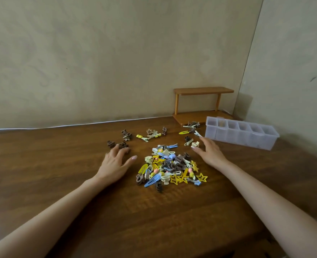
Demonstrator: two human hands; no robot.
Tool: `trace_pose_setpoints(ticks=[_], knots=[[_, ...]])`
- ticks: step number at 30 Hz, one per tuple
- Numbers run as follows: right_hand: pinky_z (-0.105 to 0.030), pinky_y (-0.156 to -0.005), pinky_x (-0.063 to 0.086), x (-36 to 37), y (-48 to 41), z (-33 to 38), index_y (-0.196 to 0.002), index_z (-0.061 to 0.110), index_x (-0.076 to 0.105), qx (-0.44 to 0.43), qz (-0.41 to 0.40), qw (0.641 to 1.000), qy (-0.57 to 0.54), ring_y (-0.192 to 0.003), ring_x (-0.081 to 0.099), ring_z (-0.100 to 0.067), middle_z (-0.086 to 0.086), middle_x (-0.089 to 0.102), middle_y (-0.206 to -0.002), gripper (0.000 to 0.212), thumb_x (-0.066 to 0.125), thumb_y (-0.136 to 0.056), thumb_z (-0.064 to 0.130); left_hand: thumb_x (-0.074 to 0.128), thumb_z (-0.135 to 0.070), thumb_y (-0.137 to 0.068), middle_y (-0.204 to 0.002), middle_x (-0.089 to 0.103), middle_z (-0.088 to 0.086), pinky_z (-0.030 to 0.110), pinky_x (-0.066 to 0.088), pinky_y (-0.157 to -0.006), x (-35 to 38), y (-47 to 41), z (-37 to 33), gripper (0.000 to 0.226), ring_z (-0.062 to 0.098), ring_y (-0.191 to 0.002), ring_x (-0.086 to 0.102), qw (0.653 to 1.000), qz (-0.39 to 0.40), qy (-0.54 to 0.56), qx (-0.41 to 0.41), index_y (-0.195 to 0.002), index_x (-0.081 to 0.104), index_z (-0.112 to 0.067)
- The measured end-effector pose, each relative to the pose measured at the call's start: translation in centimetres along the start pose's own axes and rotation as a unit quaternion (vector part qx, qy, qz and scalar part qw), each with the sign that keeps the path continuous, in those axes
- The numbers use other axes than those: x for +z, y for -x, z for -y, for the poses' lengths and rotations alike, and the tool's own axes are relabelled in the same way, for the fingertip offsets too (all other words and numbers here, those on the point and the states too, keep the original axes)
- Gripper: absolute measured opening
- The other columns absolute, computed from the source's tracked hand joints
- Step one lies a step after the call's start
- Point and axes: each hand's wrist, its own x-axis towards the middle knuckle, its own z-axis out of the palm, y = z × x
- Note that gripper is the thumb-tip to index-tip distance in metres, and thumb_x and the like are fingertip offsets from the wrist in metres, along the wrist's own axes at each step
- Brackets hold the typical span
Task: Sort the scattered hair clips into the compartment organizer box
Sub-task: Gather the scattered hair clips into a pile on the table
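The heap of hair clips (169, 167) lies mid-table (60, 164), with strays scattered beyond it. The clear organizer box (237, 139) stands at the right rear, apart from the heap. The left hand (114, 162) rests left of the heap, fingers spread, tips at the brown claw clips (123, 145). The right hand (209, 152) lies to the right of the heap, fingers straight and holding nothing, beside a cream clip (195, 144).

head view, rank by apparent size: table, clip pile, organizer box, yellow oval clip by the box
1. table
2. clip pile and organizer box, which look about alike, so unranked
3. yellow oval clip
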Motion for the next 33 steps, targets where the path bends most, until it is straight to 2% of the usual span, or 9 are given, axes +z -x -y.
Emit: trace_pose_setpoints(ticks=[8,10,12,14,16,18,21,29,33], knots=[[-0.038,-0.116,0.015,0.1,0.9,2.1,-0.138,0.028,0.046,-0.129,0.152,0.978,-0.06,-0.135,0.031,-0.01,0.005,0.041,-0.146,0.041,0.04,-0.098,0.038,0.022,-0.081,-0.074,-0.153,0.018,-0.011,0.048,0.018,-0.115,1.5,-0.2,-4.3,0.077,0.013,-0.141,0.015,0.967,0.138,0.049,0.209,-0.137,0.034,-0.038],[-0.029,-0.108,0.027,-0.1,1.4,2.1,-0.13,0.027,0.055,-0.145,0.149,0.97,-0.129,-0.128,0.038,-0.004,0.008,0.049,-0.139,0.035,0.045,-0.097,0.034,0.023,-0.076,-0.079,-0.149,0.025,-0.015,0.043,0.02,-0.114,1.2,-0.6,-4.0,0.07,0.003,-0.136,0.019,0.964,0.085,0.072,0.242,-0.134,0.038,-0.037],[-0.029,-0.105,0.032,0.0,1.0,1.5,-0.125,0.027,0.059,-0.145,0.016,0.981,-0.129,-0.129,0.041,-0.009,0.006,0.052,-0.136,0.032,0.051,-0.095,0.034,0.028,-0.074,-0.08,-0.147,0.027,-0.013,0.039,0.023,-0.111,0.8,-1.2,-3.3,0.067,0.002,-0.133,0.019,0.969,-0.033,0.09,0.226,-0.132,0.043,-0.034],[-0.035,-0.107,0.032,0.0,-0.1,0.6,-0.127,0.024,0.056,-0.106,-0.118,0.985,-0.064,-0.131,0.039,-0.017,0.001,0.05,-0.137,0.035,0.053,-0.094,0.033,0.042,-0.054,-0.089,-0.149,0.027,-0.001,0.042,0.021,-0.111,0.5,-2.4,-2.3,0.052,0.014,-0.136,0.019,0.97,-0.175,0.085,0.142,-0.133,0.045,-0.026],[-0.038,-0.107,0.031,-0.1,-1.1,-0.1,-0.133,0.021,0.05,-0.049,-0.146,0.988,-0.015,-0.132,0.036,-0.023,-0.004,0.046,-0.139,0.04,0.052,-0.094,0.033,0.046,-0.04,-0.093,-0.152,0.019,0.01,0.047,0.012,-0.114,0.2,-3.7,-1.2,0.05,0.028,-0.14,0.012,0.973,-0.225,0.053,0.005,-0.138,0.039,-0.021],[-0.04,-0.108,0.03,0.0,-1.8,-0.5,-0.138,0.02,0.044,-0.006,-0.105,0.994,0.015,-0.133,0.032,-0.027,-0.006,0.04,-0.143,0.046,0.051,-0.095,0.035,0.042,-0.043,-0.094,-0.154,0.008,0.018,0.049,0.004,-0.116,-0.1,-4.7,-0.1,0.056,0.035,-0.142,0.002,0.977,-0.187,0.024,-0.099,-0.142,0.031,-0.018],[-0.041,-0.111,0.027,0.4,-2.4,-0.5,-0.141,0.018,0.04,0.002,-0.068,0.996,0.051,-0.136,0.028,-0.027,-0.006,0.034,-0.146,0.05,0.051,-0.095,0.036,0.037,-0.049,-0.094,-0.154,0.005,0.021,0.05,0.002,-0.116,0.1,-5.9,0.9,0.06,0.037,-0.142,0.002,0.982,-0.128,0.019,-0.135,-0.143,0.029,-0.017],[-0.03,-0.107,0.032,0.2,-1.8,0.2,-0.128,0.022,0.056,-0.123,-0.105,0.987,-0.018,-0.13,0.04,-0.015,0.002,0.049,-0.136,0.036,0.057,-0.092,0.019,0.041,-0.048,-0.091,-0.147,0.033,0.003,0.046,0.028,-0.112,0.5,-5.6,-0.8,0.048,0.021,-0.134,0.031,0.996,0.027,0.065,0.061,-0.133,0.043,-0.026],[-0.035,-0.111,0.027,-0.1,-2.4,0.3,-0.138,0.024,0.045,-0.105,-0.106,0.988,0.035,-0.14,0.025,-0.017,0.002,0.032,-0.15,0.045,0.053,-0.095,0.028,0.044,-0.043,-0.09,-0.14,0.043,-0.001,0.033,0.036,-0.103,0.4,-5.3,-1.3,0.042,0.013,-0.126,0.04,0.986,-0.007,0.106,0.126,-0.128,0.049,-0.026]])
